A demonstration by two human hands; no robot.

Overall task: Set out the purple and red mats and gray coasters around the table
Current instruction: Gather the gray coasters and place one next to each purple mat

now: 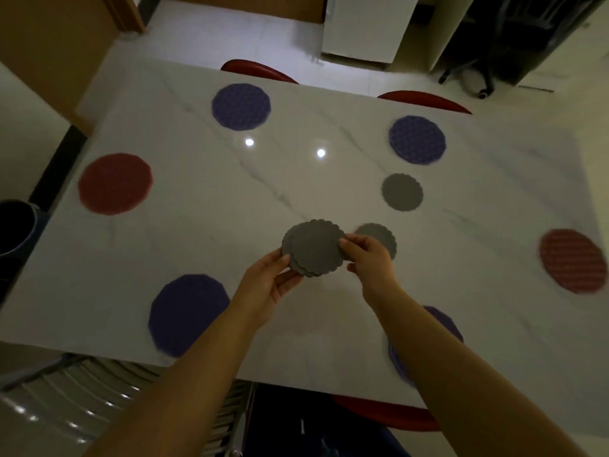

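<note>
Over the middle of the white marble table (204, 192), my left hand (267, 285) grips a small stack of gray scalloped coasters (313, 247) from below. My right hand (369, 255) pinches the top coaster's right edge. One gray coaster (402, 192) lies below the far-right purple mat (417, 139); another gray coaster (382, 234) lies partly hidden behind my right hand. Other purple mats sit far left (241, 106), near left (186, 313) and near right (441, 321) under my right forearm. Red mats lie at the left end (115, 183) and right end (573, 260).
Red chair seats (260, 70) (425, 99) are tucked at the far edge and another red chair seat (389, 415) at the near edge. A metal-slatted chair (99, 384) stands near left. A dark bin (16, 225) sits beside the table's left end.
</note>
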